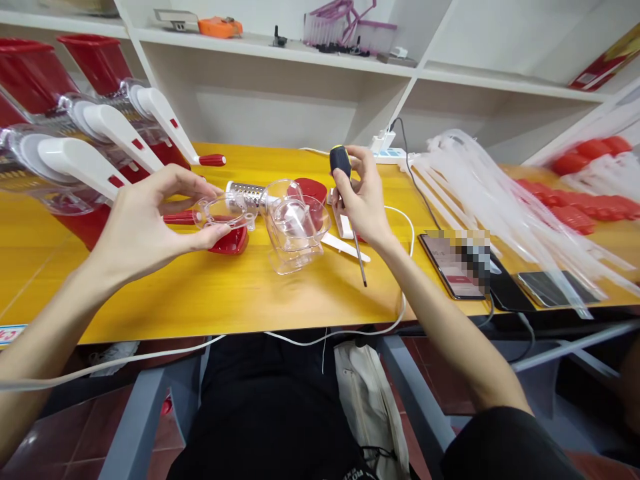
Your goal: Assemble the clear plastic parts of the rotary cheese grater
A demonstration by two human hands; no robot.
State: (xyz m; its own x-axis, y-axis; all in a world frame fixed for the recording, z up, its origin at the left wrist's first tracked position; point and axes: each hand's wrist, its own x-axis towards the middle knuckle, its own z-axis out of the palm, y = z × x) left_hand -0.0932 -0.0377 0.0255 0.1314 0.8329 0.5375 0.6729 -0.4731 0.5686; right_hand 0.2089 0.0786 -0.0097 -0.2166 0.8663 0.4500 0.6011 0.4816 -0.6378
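Observation:
My left hand [145, 217] pinches a clear plastic ring [230, 219] with small lugs between thumb and fingers, above the table. My right hand [367, 203] is closed around a screwdriver [341, 161] with a black and yellow handle; its shaft slants down, the tip near the tabletop. Between my hands a clear plastic housing [295, 250] stands on the yellow table, touched by neither hand. Behind the ring lies a perforated metal grater drum [246, 192]. A red part [234, 241] sits below the ring, and a red piece [311, 190] shows behind the housing.
Several assembled red rotary graters [93, 147] with white cranks stand at the left. At the right are phones [453, 270], plastic-wrapped white parts [480, 180] and red parts [570, 200]. A white cable [411, 247] loops over the table edge. White shelves [280, 50] stand behind.

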